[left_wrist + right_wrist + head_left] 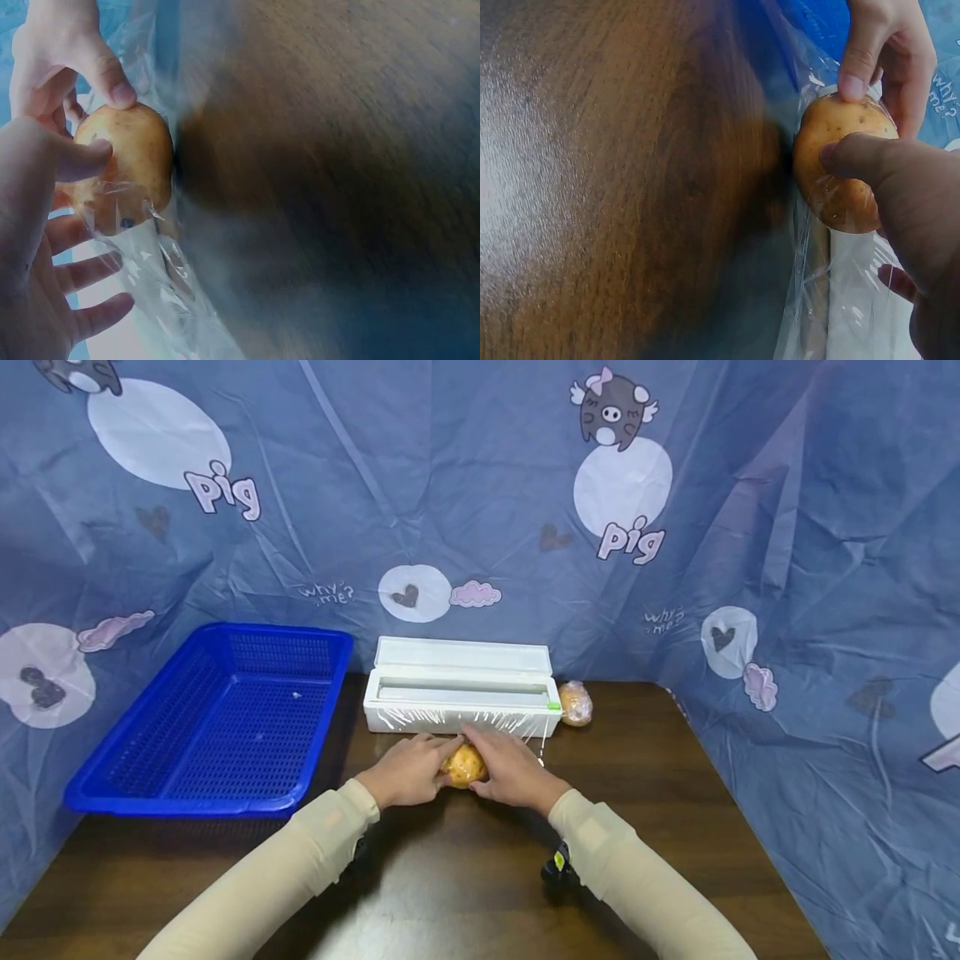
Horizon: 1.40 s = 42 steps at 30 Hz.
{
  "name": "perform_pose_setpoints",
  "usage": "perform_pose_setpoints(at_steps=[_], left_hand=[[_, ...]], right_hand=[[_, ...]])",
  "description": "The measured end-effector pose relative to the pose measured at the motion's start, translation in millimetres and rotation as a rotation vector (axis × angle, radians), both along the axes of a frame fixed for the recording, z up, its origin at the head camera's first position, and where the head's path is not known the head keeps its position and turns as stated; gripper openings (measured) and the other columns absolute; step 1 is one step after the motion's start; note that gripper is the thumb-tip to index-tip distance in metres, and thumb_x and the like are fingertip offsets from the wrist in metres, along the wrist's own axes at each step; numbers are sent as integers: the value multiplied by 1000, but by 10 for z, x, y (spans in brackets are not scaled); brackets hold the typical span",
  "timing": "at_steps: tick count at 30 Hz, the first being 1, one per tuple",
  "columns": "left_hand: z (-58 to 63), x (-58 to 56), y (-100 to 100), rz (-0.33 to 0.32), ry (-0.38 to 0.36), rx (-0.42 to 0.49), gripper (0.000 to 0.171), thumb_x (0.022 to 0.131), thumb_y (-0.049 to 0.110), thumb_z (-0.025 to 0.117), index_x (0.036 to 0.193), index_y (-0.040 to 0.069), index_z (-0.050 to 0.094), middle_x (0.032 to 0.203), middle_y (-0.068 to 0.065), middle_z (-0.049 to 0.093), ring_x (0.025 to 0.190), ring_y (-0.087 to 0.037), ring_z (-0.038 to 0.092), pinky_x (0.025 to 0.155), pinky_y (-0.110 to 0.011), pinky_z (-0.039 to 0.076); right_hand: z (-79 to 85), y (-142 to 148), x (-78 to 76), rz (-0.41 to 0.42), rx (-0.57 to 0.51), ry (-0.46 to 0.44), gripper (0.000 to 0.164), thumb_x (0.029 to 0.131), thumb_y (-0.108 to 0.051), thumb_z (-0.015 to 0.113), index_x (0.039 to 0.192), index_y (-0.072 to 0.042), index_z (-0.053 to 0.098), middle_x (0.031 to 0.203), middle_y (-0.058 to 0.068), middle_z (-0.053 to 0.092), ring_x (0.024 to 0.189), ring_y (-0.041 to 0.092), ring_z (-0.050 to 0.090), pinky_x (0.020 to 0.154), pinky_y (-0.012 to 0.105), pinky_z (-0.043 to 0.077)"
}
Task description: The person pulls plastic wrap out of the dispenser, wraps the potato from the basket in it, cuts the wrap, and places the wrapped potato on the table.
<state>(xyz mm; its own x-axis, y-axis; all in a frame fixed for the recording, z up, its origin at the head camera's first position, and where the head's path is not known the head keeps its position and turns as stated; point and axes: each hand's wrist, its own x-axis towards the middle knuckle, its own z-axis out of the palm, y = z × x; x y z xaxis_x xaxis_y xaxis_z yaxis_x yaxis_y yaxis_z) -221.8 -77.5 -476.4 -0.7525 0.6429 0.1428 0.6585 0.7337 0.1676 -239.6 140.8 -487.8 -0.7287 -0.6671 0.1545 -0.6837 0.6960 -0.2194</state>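
Observation:
A yellow potato (465, 767) is between my two hands in front of the white box, low over the table. My left hand (412, 770) holds it from the left with the thumb on its near face; in the left wrist view that hand's lower fingers are spread. From the other side my right hand (513, 770) grips it, thumb pressed on the skin. Clear cling film (176, 307) lies along the potato and partly covers it, stretching toward the box. In the right wrist view the film (799, 300) runs beneath the potato (844, 161).
The white cling film box (461, 720) stands behind my hands, lid (465, 653) raised. At its right end sits another potato (576, 703), wrapped in film. A blue plastic basket (318, 739) is on the left of the brown table (660, 860). Patterned blue cloth hangs behind.

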Motion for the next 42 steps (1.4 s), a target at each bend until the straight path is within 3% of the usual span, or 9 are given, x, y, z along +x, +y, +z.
perform_pose_setpoints(at_steps=[3, 7, 11, 14, 18, 27, 35, 38, 42], left_hand=[[-13, 6, 15, 7, 53, -39, 75, 90, 39, 75, 151, 6, 46, 146, -12, 54, 126, -35, 54, 96, -55, 48], [-56, 27, 59, -14, 230, -98, 87, 83, 47, 80, 151, 7, 45, 148, -16, 49, 134, -38, 45, 97, -57, 45], [-104, 52, 126, -64, 404, -132, 92, 73, 49, 88, 147, 10, 49, 139, -16, 54, 130, -37, 47, 91, -52, 46], [-136, 60, 171, -70, 463, -160, 92, 70, 49, 90, 143, 12, 50, 134, -15, 56, 127, -36, 50, 89, -51, 46], [-154, 44, 215, -42, 467, -169, 90, 69, 48, 91, 140, 12, 50, 132, -15, 57, 125, -34, 51, 89, -50, 47], [-142, -34, 194, -1, 371, -70, 80, 74, 43, 89, 139, 10, 56, 128, -13, 59, 122, -35, 51, 84, -50, 46], [-102, -14, 153, -1, 317, -73, 74, 81, 45, 82, 141, 10, 56, 130, -12, 61, 122, -33, 52, 84, -49, 46], [-12, -24, 203, 1, 328, -78, 68, 86, 50, 76, 139, 10, 60, 130, -14, 62, 121, -33, 54, 83, -49, 45], [198, -96, 415, 12, 305, -82, 47, 90, 50, 71, 117, 11, 70, 124, -15, 64, 115, -33, 56, 83, -50, 45]], right_hand=[[3, 15, -29, -3, 8, -15, 94, 82, -31, 84, 156, -8, 31, 151, 14, 48, 137, 31, 46, 112, 50, 36], [15, 42, -62, -13, 24, -12, 94, 82, -33, 83, 156, -8, 31, 147, 13, 51, 135, 29, 48, 113, 46, 36], [25, 75, -92, -15, 19, -3, 96, 80, -32, 85, 156, -9, 31, 142, 12, 55, 130, 27, 52, 110, 46, 39], [28, 98, -108, -15, 17, -7, 96, 80, -31, 85, 156, -9, 31, 140, 11, 56, 127, 25, 53, 110, 45, 39], [37, 125, -119, -15, 13, -7, 93, 82, -30, 83, 157, -9, 30, 139, 12, 56, 129, 26, 52, 112, 45, 36], [205, 235, -122, -55, 10, -63, 77, 93, -40, 70, 156, -12, 36, 150, 13, 48, 139, 30, 43, 112, 49, 35], [312, 659, -361, -273, -134, 138, 42, 89, -19, 72, 129, -9, 67, 135, 14, 58, 126, 34, 52, 103, 54, 42], [296, 846, -485, -365, -222, 63, 37, 88, -20, 74, 123, -11, 71, 140, 18, 52, 130, 38, 45, 101, 60, 38], [224, 1033, -623, -434, -298, -107, 35, 88, -25, 78, 120, -13, 74, 150, 22, 41, 139, 41, 33, 101, 66, 33]])
